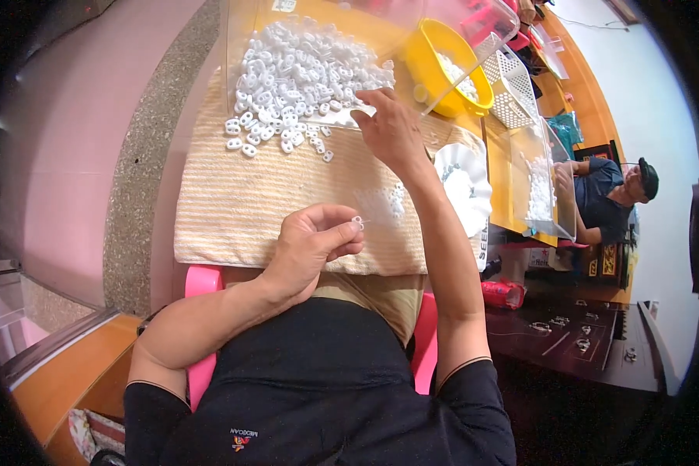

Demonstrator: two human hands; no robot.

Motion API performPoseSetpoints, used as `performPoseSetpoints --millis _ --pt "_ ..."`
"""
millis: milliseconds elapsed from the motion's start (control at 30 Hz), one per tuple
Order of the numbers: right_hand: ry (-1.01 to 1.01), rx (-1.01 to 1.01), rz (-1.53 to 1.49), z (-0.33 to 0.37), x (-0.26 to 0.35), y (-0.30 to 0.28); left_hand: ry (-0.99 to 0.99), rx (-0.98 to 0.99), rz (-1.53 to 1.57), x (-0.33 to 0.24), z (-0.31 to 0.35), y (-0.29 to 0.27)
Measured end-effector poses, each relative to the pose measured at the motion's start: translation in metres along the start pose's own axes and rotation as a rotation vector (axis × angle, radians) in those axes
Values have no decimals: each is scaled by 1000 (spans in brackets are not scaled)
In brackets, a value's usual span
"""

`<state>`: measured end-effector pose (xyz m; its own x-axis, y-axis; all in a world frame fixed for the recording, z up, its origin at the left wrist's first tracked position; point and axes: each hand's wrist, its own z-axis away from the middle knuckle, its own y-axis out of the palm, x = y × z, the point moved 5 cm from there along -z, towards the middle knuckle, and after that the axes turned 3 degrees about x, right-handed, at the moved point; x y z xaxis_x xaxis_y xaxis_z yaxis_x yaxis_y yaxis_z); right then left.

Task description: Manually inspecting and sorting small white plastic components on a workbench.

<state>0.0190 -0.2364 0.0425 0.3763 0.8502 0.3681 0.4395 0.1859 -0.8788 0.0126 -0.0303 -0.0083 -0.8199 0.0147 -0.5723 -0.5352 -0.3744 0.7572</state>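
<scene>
My left hand (318, 241) is low over the front of the striped towel, thumb and fingers closed on a small white plastic piece (357, 222) with a round hole. Further out, my right hand (392, 130) reaches to the near right edge of a heap of white two-holed plastic pieces (303, 70). Its thumb and forefinger are apart, with nothing visible between them. Several loose pieces (248, 149) lie on the towel (241, 210) in front of the heap. A see-through bag or film (374, 203) with tiny bits lies between my forearms.
A clear plastic bin (231, 46) surrounds the heap. To its right stand a yellow basin (423, 58) with white pieces and a white perforated basket (509, 93). A white wavy-edged dish (470, 210) holds small grey bits. At far right, another person (607, 194) sits by a clear box (555, 221).
</scene>
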Motion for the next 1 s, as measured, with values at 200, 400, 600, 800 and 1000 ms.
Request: performPoseSetpoints --millis 200,400,600,800,1000 --pt "-34 121 -5 -7 16 24 2 -3 18 -6 3 2" --pt "-34 166 59 -11 21 30 24 21 31 -8 3 1" --pt "-47 173 35 -8 23 29 17 22 32 -7 2 1" --pt "-175 130 23 -1 16 26 13 18 24 -5 3 3" --pt "-183 42 8 16 15 16 12 11 29 -5 3 2"
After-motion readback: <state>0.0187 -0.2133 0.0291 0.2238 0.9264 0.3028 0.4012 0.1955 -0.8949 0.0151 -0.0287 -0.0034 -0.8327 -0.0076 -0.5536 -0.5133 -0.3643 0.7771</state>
